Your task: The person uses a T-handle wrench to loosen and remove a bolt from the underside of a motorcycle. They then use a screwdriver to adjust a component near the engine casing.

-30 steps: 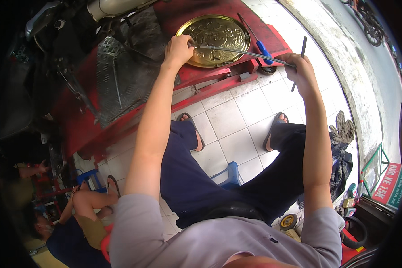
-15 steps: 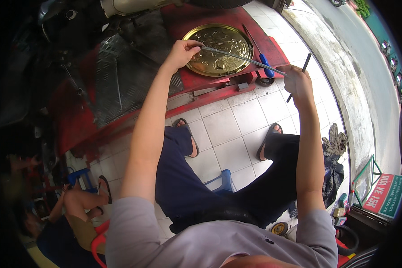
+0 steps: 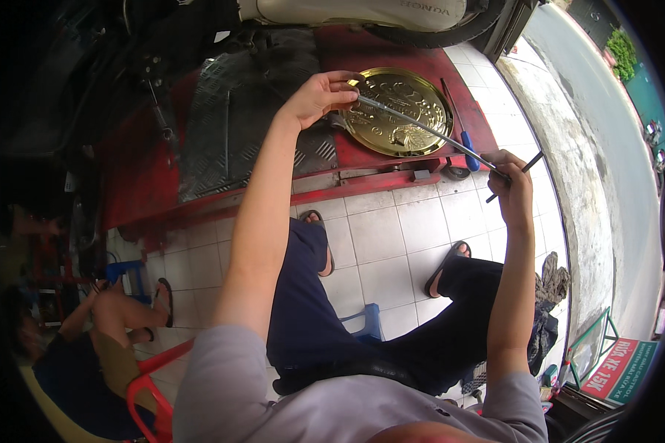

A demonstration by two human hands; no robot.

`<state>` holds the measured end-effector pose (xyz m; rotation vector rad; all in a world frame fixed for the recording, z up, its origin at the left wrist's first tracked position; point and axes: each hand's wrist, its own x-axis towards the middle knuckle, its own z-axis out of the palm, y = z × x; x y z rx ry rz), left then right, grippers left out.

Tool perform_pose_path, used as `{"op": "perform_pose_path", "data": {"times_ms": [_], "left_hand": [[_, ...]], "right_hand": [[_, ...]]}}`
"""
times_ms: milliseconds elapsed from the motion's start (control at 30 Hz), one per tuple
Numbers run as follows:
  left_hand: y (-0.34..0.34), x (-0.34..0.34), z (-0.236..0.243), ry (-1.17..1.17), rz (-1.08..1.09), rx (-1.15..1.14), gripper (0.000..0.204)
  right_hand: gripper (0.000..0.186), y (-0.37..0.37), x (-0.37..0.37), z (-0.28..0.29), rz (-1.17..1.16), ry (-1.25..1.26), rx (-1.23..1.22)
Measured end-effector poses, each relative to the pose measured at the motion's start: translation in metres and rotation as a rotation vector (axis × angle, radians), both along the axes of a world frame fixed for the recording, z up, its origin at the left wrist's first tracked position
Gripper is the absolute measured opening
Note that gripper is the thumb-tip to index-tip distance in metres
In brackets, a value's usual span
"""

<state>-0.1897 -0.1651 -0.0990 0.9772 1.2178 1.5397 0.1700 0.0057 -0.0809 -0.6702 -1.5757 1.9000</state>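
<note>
Left grip (image 3: 320, 101): in the head view, thumb and fingers are pinching the far end of a metal rod (image 3: 428, 130).
Right grip (image 3: 516, 190): fingers are closing around the near end, a dark bar (image 3: 533, 162) poking out on both sides.
Rod: slanting above a gold tray (image 3: 430, 94).
Tray: lying on the red worktop (image 3: 474, 111), a blue-handled screwdriver (image 3: 471, 152) resting just beside it.

I have both arms stretched forward, hands well apart. My left arm (image 3: 262, 214) runs nearly straight, angled inward, and the left hand (image 3: 321, 97) reaches farther ahead, its fingers (image 3: 341, 76) pointing right with the thumb beneath; whether the tips meet, I cannot tell from here. My right arm (image 3: 513, 288) extends nearly straight, the right hand (image 3: 513, 188) curled into a grip.
</note>
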Motion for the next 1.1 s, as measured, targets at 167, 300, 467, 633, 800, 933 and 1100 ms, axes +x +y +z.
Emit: {"op": "perform_pose_path", "data": {"times_ms": [167,300,467,633,800,933,1100], "left_hand": [[0.006,-0.009,-0.004,-0.400,0.268,0.228,0.020],[0.013,0.004,0.012,-0.557,0.613,0.394,0.013],[0.007,0.020,0.043,-0.359,0.887,0.581,0.011],[-0.003,0.006,0.047,-0.216,1.004,0.595,0.012],[-0.012,-0.002,0.042,-0.194,1.023,0.515,0.015],[-0.016,-0.006,0.050,-0.168,1.048,0.565,0.019],[-0.021,-0.020,0.048,0.074,1.116,0.586,0.029]], "right_hand": [[0.029,-0.043,-0.026,0.000,0.159,0.099,0.119],[0.038,-0.085,-0.049,0.003,0.349,0.018,0.208],[0.049,-0.115,-0.068,0.002,0.456,0.154,0.263],[0.053,-0.132,-0.093,0.012,0.437,0.114,0.382],[0.056,-0.150,-0.115,0.011,0.425,0.123,0.388],[0.062,-0.157,-0.132,0.012,0.421,0.181,0.445],[0.051,-0.163,-0.139,0.009,0.401,0.203,0.417]]}}
